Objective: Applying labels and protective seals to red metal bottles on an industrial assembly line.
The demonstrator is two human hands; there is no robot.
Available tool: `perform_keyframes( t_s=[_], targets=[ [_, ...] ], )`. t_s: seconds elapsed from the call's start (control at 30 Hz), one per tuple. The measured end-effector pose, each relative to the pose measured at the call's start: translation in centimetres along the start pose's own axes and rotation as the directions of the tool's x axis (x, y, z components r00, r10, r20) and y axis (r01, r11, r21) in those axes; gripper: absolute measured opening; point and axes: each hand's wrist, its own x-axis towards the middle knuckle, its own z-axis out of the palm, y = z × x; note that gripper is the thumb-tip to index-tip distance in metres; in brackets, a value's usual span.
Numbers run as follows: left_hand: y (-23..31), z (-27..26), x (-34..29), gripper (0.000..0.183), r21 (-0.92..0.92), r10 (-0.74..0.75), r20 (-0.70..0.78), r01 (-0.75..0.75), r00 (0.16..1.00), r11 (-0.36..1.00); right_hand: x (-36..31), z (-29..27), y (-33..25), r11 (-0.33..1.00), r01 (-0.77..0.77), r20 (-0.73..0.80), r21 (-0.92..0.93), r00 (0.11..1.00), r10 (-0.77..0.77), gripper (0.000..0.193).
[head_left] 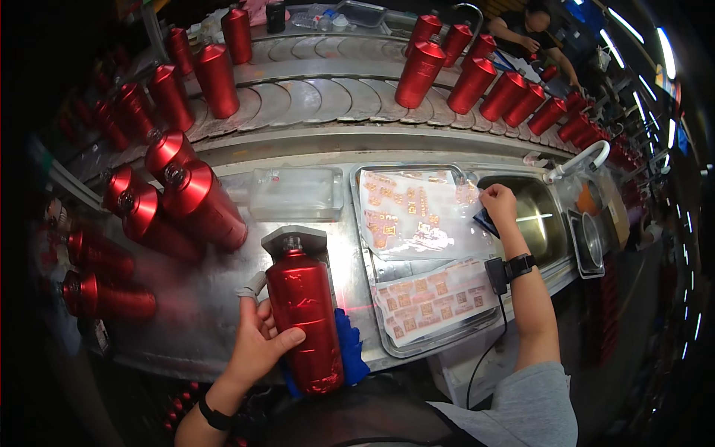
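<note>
A glossy red metal bottle (304, 316) with a bare threaded neck leans on a grey angled rest (302, 240) in front of me. My left hand (262, 337) grips its left side, the thumb across the front and a grey cover on one finger. At the right edge of a wet tray, my right hand (500, 205) pinches a thin clear piece of film (469, 195). Under that hand shows a dark blue flat piece (486, 222), partly hidden. The tray (363, 257) carries white sheets of gold-and-red decals (406, 212). A blue cloth (350, 346) lies behind the bottle.
Several red bottles (205, 201) stand on the left of the metal bench. A clear plastic box (294, 194) sits behind the rest. To the right are a sink (532, 223) and a white faucet (585, 160). Beyond, a slat conveyor (328, 100) carries more bottles; another person (532, 33) works there.
</note>
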Motion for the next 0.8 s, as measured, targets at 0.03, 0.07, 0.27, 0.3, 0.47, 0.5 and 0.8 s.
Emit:
perform_keyframes(
  t_s=[0.03, 0.07, 0.27, 0.3, 0.47, 0.5, 0.8],
  targets=[
    [-0.1, -0.1, 0.1, 0.104, 0.009, 0.000, 0.006, 0.000, 1.000, 1.000, 0.3, 0.1, 0.8, 0.998, -0.019, -0.022, 0.063, 1.000, 0.020, 0.018],
    [-0.1, -0.2, 0.2, 0.104, 0.019, -0.001, 0.014, 0.001, 1.000, 1.000, 0.7, 0.1, 1.6, 0.991, -0.038, -0.044, 0.125, 0.998, 0.043, 0.018],
    [0.0, 0.1, -0.1, 0.095, 0.060, 0.030, -0.040, -0.028, 0.999, 0.998, 2.8, -2.3, 8.6, 0.963, -0.146, -0.009, 0.228, 0.988, 0.152, 0.017],
    [0.3, 0.3, 0.0, 0.094, 0.053, 0.031, -0.027, -0.029, 0.999, 0.998, 3.4, -2.3, 11.6, 0.961, -0.243, 0.018, 0.131, 0.970, 0.243, 0.021],
    [0.6, 0.3, 0.0, 0.093, 0.050, 0.012, -0.043, -0.010, 0.999, 0.999, 1.8, -0.5, 19.0, 0.959, -0.283, 0.147, -0.024, 0.948, 0.284, 0.018],
    [0.6, 0.1, 0.2, 0.093, 0.062, 0.001, -0.039, 0.001, 0.999, 0.998, 1.2, -0.1, 20.0, 0.957, -0.282, 0.153, -0.061, 0.945, 0.288, 0.019],
    [0.8, -1.8, 0.0, 0.102, 0.056, -0.080, 0.037, 0.078, 0.996, 0.995, -1.6, -7.1, 2.3, 0.920, 0.210, -0.004, -0.330, 0.975, -0.224, 0.018]
  ],
)
